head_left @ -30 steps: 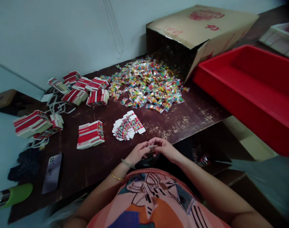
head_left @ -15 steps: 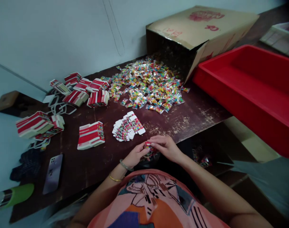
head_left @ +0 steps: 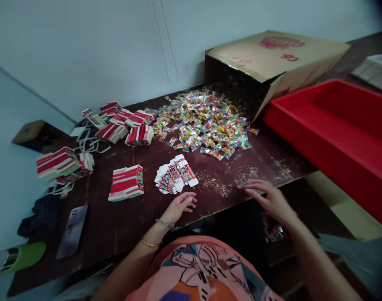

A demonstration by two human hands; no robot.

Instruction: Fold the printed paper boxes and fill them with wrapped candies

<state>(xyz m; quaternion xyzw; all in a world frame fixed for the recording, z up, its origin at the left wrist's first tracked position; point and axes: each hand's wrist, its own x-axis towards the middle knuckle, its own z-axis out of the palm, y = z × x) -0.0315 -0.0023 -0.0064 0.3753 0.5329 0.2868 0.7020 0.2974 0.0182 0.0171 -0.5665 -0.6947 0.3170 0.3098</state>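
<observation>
My left hand (head_left: 179, 205) is over the table's front edge with its fingers loosely bent and nothing in them. Just beyond its fingertips lies a fanned pile of flat small candy boxes (head_left: 176, 174), white flaps outward. To the left of that sits a stack of folded red-and-white boxes (head_left: 126, 183). My right hand (head_left: 270, 200) is near the front edge farther right, fingers stretched and apart, holding nothing. Past both hands spreads a heap of small clear candy packets (head_left: 206, 121).
A large carton (head_left: 272, 54) lies on its side behind the packets. The red tray (head_left: 329, 142) juts over the table's right front edge. Below is an open carton (head_left: 350, 217) with shiny packages (head_left: 276, 232). At left are more box stacks (head_left: 57, 163), a phone (head_left: 72, 231) and a green cup (head_left: 29, 256).
The small red candy box that both hands held has left them. My right hand has moved right, and my left hand has shifted left toward the fanned boxes. The view has tilted slightly.
</observation>
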